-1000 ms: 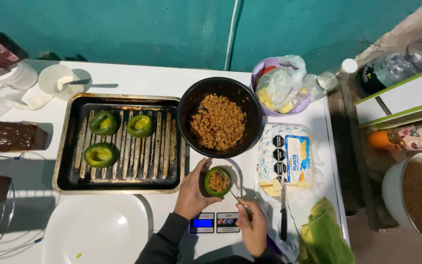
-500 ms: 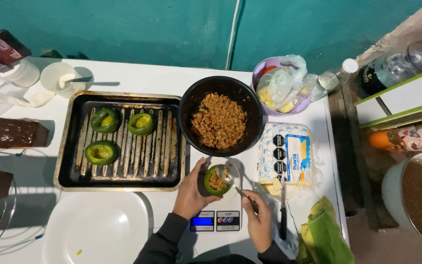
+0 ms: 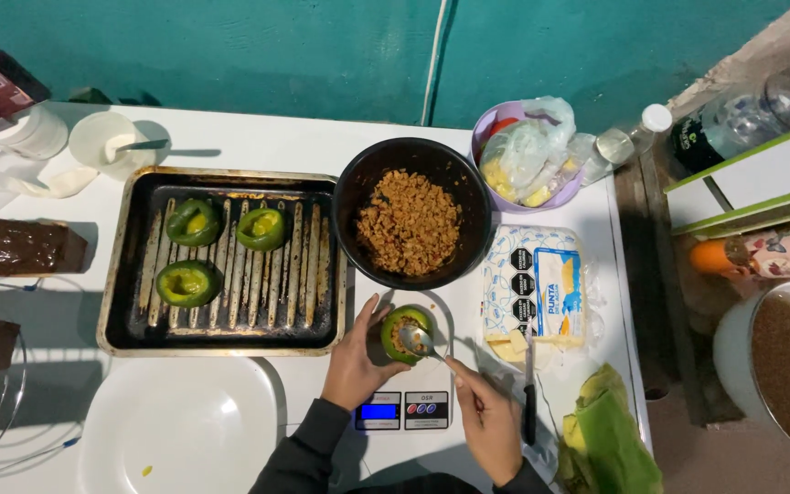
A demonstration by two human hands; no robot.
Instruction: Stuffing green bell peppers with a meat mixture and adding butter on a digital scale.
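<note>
The person is filling a hollowed green pepper with minced filling, judging by the spoon whose bowl sits in the pepper's mouth. The left hand is wrapped around the pepper's left side, holding it on a small kitchen scale, just below the black bowl of filling. The right hand is pinched on the spoon's handle. The pepper stands upright with its opening facing up; the spoon's long axis runs diagonally from the pepper down and right to the fingers. A further scoop would call for lifting the spoon to the bowl while the pepper is held steady. Three filled peppers lie in the baking tray.
</note>
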